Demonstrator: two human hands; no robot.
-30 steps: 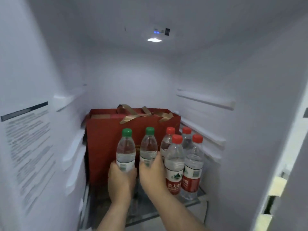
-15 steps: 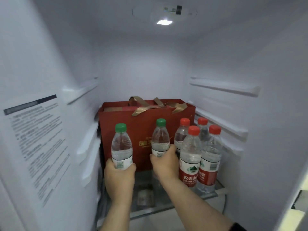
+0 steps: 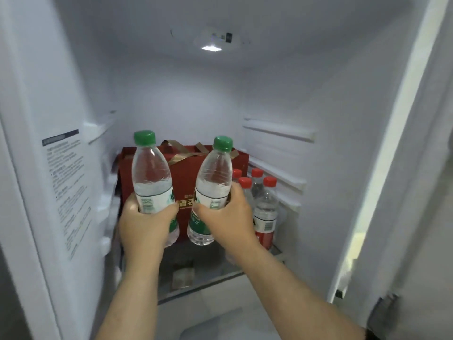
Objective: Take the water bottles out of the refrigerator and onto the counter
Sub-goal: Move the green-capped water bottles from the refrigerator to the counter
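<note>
Green-capped and clear, two water bottles are being held up in front of the red gift bag [image 3: 186, 182] that is sitting at the back of the glass shelf [image 3: 208, 271] inside the refrigerator [image 3: 331, 106]. The left hand [image 3: 144, 224] is wrapping around the label of the left green-capped bottle [image 3: 150, 173], which is standing nearly upright before the bag's left half. The right hand [image 3: 228, 217] is gripping the right green-capped bottle [image 3: 215, 177], which is leaning slightly, its base hanging clear above the shelf before the bag's right half. The two bottles are staying apart, with the bag's gold lettering showing between them. Just right of the bag, four red-capped bottles [image 3: 266, 212] are standing in a cluster on the shelf, partly hidden behind the right hand. Left of the bag, a printed label [image 3: 66, 187] is covering the inner side wall.
</note>
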